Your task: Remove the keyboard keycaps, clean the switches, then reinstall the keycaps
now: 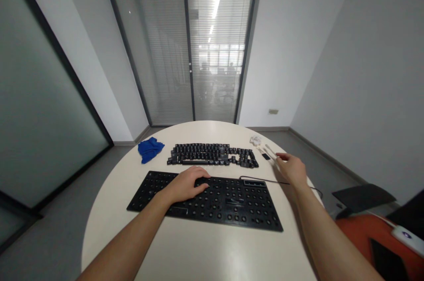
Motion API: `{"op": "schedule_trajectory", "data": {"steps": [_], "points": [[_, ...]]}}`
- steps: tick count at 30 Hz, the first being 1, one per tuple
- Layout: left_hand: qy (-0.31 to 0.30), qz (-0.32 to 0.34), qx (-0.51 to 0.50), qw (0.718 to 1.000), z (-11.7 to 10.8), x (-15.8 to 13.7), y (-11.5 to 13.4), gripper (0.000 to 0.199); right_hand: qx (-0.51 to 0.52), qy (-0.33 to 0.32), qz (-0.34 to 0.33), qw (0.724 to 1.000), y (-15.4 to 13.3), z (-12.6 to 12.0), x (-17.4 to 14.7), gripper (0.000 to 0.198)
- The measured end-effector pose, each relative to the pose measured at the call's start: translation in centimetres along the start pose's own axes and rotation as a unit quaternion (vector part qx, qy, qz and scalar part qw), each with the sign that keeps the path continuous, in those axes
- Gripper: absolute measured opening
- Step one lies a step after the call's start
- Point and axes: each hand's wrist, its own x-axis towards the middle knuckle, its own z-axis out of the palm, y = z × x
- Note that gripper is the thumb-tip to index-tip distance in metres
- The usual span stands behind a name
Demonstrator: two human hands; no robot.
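A black keyboard base, its keycaps off and small round switch posts showing, lies slightly turned on the round table. My left hand rests on its upper middle, thumb and fingers apart. Behind it, many loose black keycaps are laid out in keyboard order, with a gap toward the right. At the table's right edge, my right hand has thumb and forefinger closed at the near end of a thin white stick; its other fingers are partly hidden. A small black piece lies just left of those fingertips.
A crumpled blue cloth lies at the table's left. Crumpled white material sits at the back right. The keyboard's cable runs right, under my right forearm, over the edge. An orange chair with a white device stands at right.
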Motion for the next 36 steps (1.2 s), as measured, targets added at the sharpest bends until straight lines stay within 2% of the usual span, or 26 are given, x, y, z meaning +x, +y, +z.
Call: {"op": "schedule_trajectory", "data": {"steps": [17,29,36], "points": [[-0.004,-0.007,0.023,1.000,0.4,0.3,1.0,0.024,-0.049,-0.043,-0.008,0.998,0.8,1.7,1.1,0.041],[0.037,-0.055,0.058,0.996,1.6,0.9,2.3,0.025,-0.012,-0.052,-0.032,0.998,-0.5,1.5,0.5,0.043],[0.034,-0.070,0.077,0.994,1.3,0.9,1.8,0.026,0.009,-0.041,-0.047,0.998,-1.1,0.9,0.0,0.042]]}}
